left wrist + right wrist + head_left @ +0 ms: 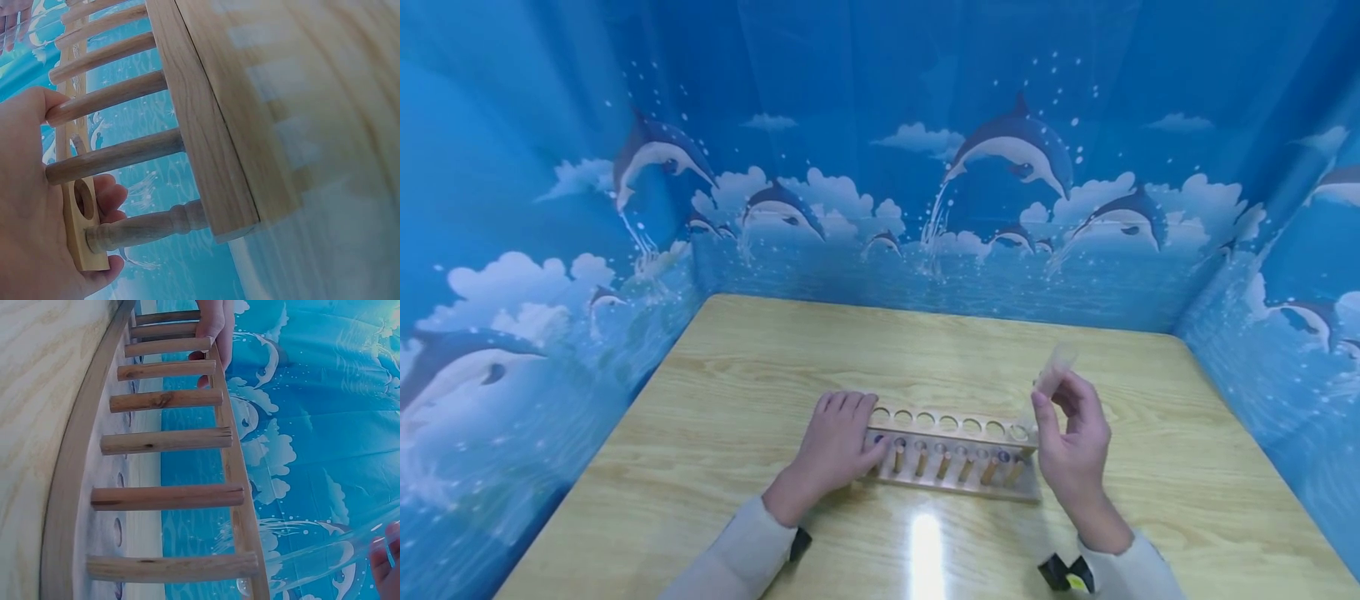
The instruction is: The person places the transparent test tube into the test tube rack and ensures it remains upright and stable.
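A wooden test tube rack [958, 488] stands on the table, with a row of round holes along its top rail and a row of upright pegs. My left hand [835, 442] grips its left end; in the left wrist view the fingers [109, 197] reach behind the top rail while the thumb lies by a peg. At the opposite end, my right hand [1075, 433] pinches a clear test tube [1057, 371] between thumb and fingers. The tube leans, its lower end close over the rightmost hole. In the right wrist view the glass [325, 549] slants towards the rail.
The wood-grain table [760, 350] extends around the rack on all sides. Behind it and along both sides hangs a blue curtain [850, 275] printed with dolphins. A bright light reflection [927, 550] lies on the tabletop in front of the rack.
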Available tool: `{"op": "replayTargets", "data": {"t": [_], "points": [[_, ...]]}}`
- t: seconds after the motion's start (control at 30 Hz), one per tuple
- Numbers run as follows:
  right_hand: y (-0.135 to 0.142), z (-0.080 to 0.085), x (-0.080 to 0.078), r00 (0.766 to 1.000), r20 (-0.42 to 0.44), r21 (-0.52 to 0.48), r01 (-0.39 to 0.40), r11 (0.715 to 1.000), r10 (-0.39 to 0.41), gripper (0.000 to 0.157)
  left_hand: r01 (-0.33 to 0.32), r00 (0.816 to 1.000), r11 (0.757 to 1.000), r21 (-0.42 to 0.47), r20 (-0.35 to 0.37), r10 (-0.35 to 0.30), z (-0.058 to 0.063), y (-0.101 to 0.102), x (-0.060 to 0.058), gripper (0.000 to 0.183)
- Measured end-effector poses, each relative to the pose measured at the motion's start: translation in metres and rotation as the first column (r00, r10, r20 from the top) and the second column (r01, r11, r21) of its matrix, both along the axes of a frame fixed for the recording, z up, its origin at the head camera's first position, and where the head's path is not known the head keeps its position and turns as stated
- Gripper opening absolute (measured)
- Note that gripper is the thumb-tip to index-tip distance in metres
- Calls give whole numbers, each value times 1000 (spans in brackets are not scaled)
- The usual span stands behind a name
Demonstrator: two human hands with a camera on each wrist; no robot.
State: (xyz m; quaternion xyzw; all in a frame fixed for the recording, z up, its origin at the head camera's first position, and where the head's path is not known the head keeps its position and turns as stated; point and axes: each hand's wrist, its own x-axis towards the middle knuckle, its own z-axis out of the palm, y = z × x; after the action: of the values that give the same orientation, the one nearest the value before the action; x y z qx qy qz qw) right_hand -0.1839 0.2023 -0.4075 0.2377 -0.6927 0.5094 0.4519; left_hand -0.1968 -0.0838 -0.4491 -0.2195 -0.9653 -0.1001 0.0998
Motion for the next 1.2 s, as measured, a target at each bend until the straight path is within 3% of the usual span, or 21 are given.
{"op": "replayTargets", "data": {"t": [1.2], "points": [[-2, -11, 3, 999, 49, 27, 9, 1000, -10, 37, -1, 1000, 1000, -10, -1, 1, 2, 0, 1, 65]]}}
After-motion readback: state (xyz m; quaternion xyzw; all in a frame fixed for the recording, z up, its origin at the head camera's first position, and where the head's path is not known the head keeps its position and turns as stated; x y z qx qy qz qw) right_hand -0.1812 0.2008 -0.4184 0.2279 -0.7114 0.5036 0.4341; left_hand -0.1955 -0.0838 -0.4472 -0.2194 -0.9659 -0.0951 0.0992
